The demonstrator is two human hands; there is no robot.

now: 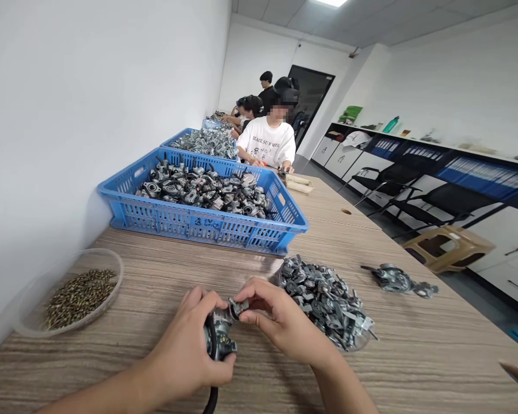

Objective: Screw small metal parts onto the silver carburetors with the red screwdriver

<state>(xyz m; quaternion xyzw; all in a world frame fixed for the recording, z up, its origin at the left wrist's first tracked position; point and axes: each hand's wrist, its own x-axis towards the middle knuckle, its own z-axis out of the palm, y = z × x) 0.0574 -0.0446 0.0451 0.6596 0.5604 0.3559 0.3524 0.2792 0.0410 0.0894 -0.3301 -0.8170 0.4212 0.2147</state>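
My left hand (194,339) is wrapped round a metal carburetor (223,340) with a black hose (211,399) hanging from it. Between the thumb and fingers of my right hand (276,319) is a small grey metal part (237,309), held at the upper end of the carburetor. Whether the two pieces are joined I cannot tell. Just right of my right hand, a heap of small metal lever parts (323,299) fills a clear container. Off to the left, a clear plastic bowl (120,270) holds many small brass-coloured screws (82,299).
Behind my hands stands a blue crate (207,221) full of carburetors, with another blue crate (168,141) beyond it. One more carburetor (392,279) lies at the right on the wooden table (414,356). Across the table sits a person (265,141); others are farther back.
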